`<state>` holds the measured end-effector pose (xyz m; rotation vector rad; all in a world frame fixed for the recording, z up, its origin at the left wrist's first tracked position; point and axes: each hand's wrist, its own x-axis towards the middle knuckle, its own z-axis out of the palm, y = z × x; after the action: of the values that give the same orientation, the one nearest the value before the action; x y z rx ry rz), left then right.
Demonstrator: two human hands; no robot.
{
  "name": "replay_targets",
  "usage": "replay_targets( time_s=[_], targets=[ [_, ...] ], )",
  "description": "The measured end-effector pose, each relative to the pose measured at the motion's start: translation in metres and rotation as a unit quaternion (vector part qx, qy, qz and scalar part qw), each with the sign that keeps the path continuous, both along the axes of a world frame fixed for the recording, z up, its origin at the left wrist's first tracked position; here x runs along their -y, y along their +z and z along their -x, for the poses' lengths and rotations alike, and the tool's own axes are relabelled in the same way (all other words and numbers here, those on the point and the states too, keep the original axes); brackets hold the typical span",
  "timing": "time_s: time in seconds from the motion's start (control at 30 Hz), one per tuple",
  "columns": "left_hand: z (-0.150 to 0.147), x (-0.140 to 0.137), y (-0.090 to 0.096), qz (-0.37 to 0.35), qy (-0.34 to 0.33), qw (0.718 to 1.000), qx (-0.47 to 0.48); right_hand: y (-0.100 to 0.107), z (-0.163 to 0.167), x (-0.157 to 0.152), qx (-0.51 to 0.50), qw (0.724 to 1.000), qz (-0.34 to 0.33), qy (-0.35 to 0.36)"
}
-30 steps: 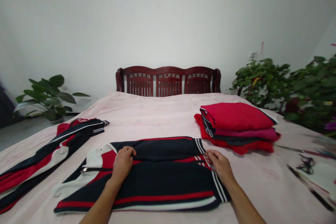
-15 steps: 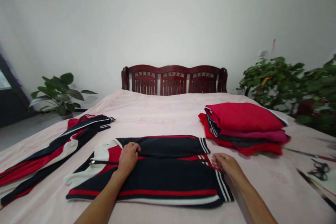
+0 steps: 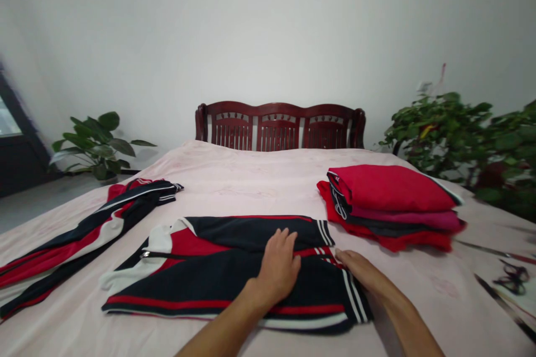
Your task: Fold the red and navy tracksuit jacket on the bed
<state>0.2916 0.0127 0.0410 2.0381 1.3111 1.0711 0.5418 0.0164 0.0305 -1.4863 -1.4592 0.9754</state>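
A dark navy, red and white zip jacket [image 3: 209, 279] lies folded on the bed in front of me, its collar end to the left and its striped hem to the right. My left hand [image 3: 280, 265] rests palm down on the jacket near its middle right, fingers stretched out. At the hem, my right hand [image 3: 355, 268] has its thumb on the upper side, with the other fingers mostly hidden under the edge; it grips the hem there. The metal zip pull [image 3: 144, 255] shows near the white collar.
To the right stands a stack of folded red and dark clothes [image 3: 393, 189]. Another striped garment [image 3: 92, 234] lies loosely at the left. A pink sheet [image 3: 251, 178] covers the bed. Cords and dark straps [image 3: 508, 276] lie at the right edge. Plants [image 3: 96, 145] flank the bed.
My left hand has slid right along the jacket, from near the collar end towards the hem. My right hand stays at the hem, its fingers now tucked further beneath it.
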Motion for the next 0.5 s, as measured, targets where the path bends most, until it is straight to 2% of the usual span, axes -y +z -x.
replay_targets(
  time_s=[0.07, 0.17, 0.23, 0.33, 0.5],
  targets=[
    [-0.025, 0.0, -0.005, 0.032, -0.012, 0.999, 0.001, 0.008, 0.004, 0.005, -0.085, 0.992, 0.083, 0.046],
    [-0.046, -0.007, -0.012, 0.075, -0.005, 0.997, -0.034, 0.014, 0.011, 0.009, -0.216, 0.955, 0.203, 0.032],
    [-0.051, -0.011, -0.017, 0.092, 0.001, 0.994, -0.053, 0.014, 0.017, 0.008, -0.287, 0.927, 0.238, 0.036],
    [-0.051, -0.016, -0.021, 0.107, 0.005, 0.994, -0.038, 0.011, 0.032, 0.003, -0.354, 0.911, 0.208, 0.034],
    [-0.045, -0.023, -0.022, 0.135, -0.015, 0.99, 0.043, 0.016, 0.069, 0.003, -0.354, 0.923, 0.15, 0.003]
  ],
)
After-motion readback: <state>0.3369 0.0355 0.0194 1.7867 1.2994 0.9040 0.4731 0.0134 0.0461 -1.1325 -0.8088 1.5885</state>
